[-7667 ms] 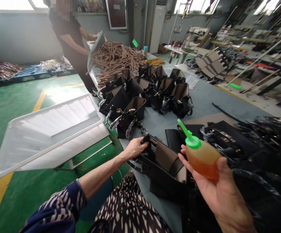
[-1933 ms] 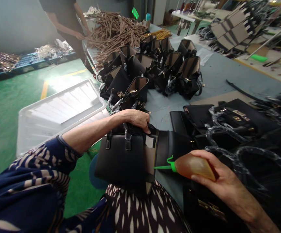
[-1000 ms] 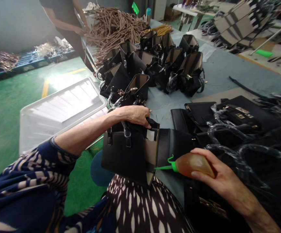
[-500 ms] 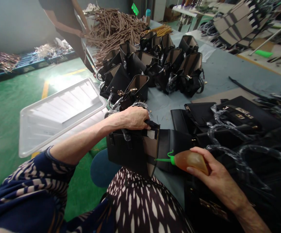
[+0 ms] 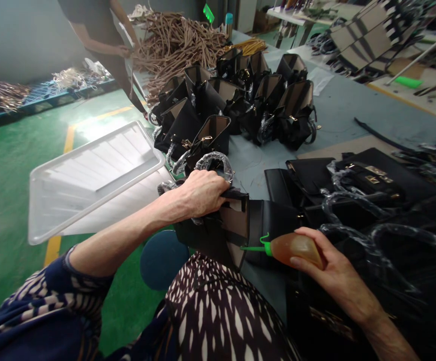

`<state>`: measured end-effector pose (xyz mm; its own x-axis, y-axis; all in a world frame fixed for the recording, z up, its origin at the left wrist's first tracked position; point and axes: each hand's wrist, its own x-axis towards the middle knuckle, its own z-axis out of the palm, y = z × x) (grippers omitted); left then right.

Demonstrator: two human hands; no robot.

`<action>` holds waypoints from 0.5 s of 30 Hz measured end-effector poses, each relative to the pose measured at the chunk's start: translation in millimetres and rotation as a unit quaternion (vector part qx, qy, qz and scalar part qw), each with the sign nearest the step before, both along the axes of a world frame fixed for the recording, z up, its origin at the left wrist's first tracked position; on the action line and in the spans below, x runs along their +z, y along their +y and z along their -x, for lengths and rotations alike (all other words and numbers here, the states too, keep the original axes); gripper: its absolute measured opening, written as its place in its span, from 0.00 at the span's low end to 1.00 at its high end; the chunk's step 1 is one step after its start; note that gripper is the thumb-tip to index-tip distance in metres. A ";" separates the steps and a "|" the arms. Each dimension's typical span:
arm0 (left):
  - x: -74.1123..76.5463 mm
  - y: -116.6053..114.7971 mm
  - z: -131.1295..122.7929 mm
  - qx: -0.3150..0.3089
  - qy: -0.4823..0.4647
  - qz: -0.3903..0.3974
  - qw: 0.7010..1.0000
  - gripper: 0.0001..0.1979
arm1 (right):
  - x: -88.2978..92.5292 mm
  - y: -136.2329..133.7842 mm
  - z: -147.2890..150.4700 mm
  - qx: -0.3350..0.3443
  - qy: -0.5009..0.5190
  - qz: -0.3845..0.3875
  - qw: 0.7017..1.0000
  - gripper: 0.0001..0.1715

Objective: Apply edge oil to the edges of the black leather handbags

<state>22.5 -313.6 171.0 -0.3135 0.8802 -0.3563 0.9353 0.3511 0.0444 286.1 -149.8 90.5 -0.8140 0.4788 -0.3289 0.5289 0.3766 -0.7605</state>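
My left hand (image 5: 201,193) is closed over the top edge of a black handbag (image 5: 218,228) that rests against my lap at the table's near edge. The bag's plastic-wrapped handle (image 5: 214,163) arches just above my knuckles. My right hand (image 5: 330,273) grips an amber squeeze bottle (image 5: 295,249) with a green cap. Its thin green nozzle (image 5: 251,247) points left and touches the tan side panel of the bag.
Several open black handbags (image 5: 240,100) stand grouped on the grey table (image 5: 338,115). More black bags with wrapped handles (image 5: 368,185) lie flat at right. A white plastic tray (image 5: 90,175) sits at left over the green floor. A person (image 5: 101,35) stands beside a heap of tan straps (image 5: 180,42).
The bag has tipped lower and further away from me, so less of its front face shows. My left hand shifted with it. The bottle's nozzle stays at the side panel.
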 end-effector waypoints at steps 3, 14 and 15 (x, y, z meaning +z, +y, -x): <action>0.6 -3.9 -5.2 0.014 0.003 -0.005 1.000 0.14 | -0.4 -0.2 0.1 -0.001 -0.001 -0.003 1.000 0.30; -11.3 -35.6 -37.0 0.056 0.083 -0.037 0.994 0.11 | -15.3 5.3 4.7 -0.053 0.021 0.046 0.997 0.30; -13.8 -38.0 -38.6 0.067 0.092 -0.039 0.993 0.11 | -16.9 5.0 6.2 -0.056 0.022 0.038 0.997 0.30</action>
<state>61.1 -351.6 157.2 -0.4836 0.8487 -0.2142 0.8750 0.4756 -0.0911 279.9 -144.8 73.7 -0.7720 0.5417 -0.3326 0.5291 0.2576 -0.8085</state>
